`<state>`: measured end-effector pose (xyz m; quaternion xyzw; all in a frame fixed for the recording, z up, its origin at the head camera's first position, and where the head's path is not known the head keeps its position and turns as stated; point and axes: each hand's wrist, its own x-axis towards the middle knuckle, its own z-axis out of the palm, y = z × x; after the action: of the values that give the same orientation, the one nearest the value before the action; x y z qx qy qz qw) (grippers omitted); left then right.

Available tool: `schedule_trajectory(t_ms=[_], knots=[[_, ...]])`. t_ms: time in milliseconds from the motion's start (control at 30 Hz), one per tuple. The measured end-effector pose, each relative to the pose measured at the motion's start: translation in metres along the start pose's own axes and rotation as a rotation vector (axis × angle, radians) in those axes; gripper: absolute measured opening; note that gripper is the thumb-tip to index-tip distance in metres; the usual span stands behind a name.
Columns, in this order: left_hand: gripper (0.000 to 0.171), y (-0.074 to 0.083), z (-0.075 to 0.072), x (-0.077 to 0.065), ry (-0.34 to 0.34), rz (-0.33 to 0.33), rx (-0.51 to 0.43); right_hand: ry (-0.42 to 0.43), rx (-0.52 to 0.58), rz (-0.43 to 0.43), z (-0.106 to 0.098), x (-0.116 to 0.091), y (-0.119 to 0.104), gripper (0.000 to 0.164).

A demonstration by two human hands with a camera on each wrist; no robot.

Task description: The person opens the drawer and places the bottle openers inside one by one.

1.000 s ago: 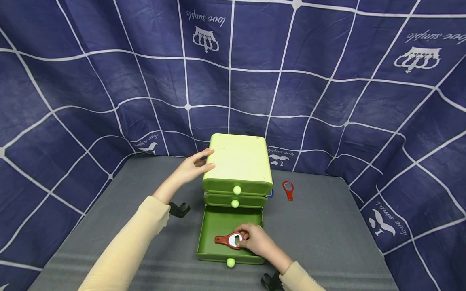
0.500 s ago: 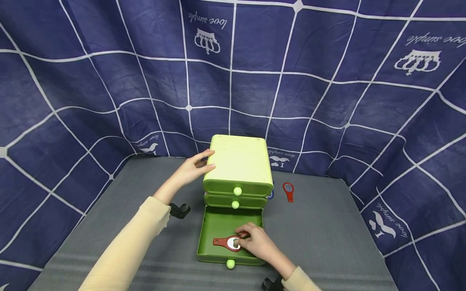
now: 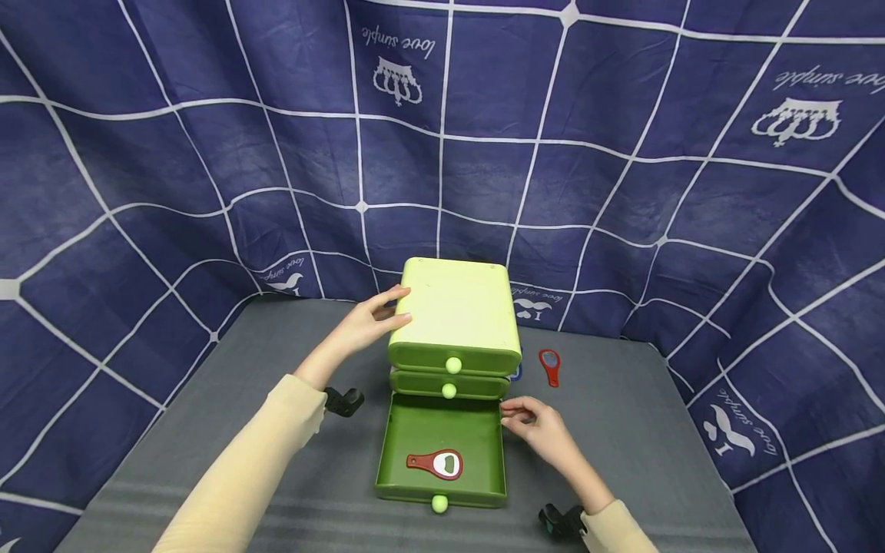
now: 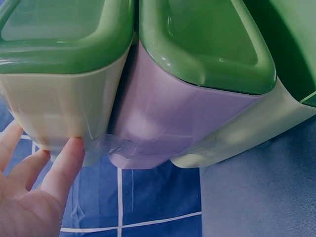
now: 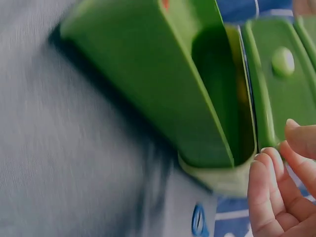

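Note:
A small stacked cabinet [image 3: 456, 303] with a pale yellow top has green drawer fronts with round knobs. My left hand [image 3: 365, 322] touches its upper left side with spread fingers; the left wrist view shows those fingertips [image 4: 75, 143] against the cream top tier. The bottom drawer [image 3: 432, 422] is pulled out, and a red bottle opener [image 3: 432, 462] with a white head lies in it. Just right of this drawer is my right hand [image 3: 542, 430], fingers loosely bent and holding nothing. In the right wrist view its fingertips are close to the middle drawer front [image 5: 266, 94].
Right of the cabinet, a red paddle-shaped item [image 3: 550, 365] lies on the grey cloth [image 3: 622, 430]. A blue item [image 3: 516, 372] is partly hidden behind the cabinet's right side. Blue gridded fabric [image 3: 442, 177] stands around the back and sides.
My right hand has let go of the bottle opener, leaving it on the drawer floor, and moved right and back out of the drawer. My left hand stays at the cabinet's side.

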<state>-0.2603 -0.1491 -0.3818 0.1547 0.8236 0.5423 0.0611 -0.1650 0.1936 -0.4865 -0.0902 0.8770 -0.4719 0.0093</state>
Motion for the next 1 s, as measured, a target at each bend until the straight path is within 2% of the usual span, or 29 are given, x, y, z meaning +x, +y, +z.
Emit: schedule_trajectory(t_ms=[167, 367, 700, 1000], knots=[[0.059, 0.001, 0.0, 0.0, -0.008, 0.001, -0.003, 0.091, -0.038, 0.087, -0.018, 0.008, 0.014, 0.023], [0.06, 0.002, 0.001, 0.0, -0.014, -0.001, 0.003, 0.137, -0.103, 0.153, -0.029, 0.016, 0.029, 0.024], [0.06, 0.001, 0.002, -0.003, -0.014, -0.002, 0.0, 0.215, -0.072, 0.274, -0.034, 0.033, 0.058, 0.026], [0.065, -0.002, 0.001, -0.002, -0.002, 0.027, 0.017, 0.323, -0.038, 0.336, -0.039, 0.05, 0.069, 0.025]])
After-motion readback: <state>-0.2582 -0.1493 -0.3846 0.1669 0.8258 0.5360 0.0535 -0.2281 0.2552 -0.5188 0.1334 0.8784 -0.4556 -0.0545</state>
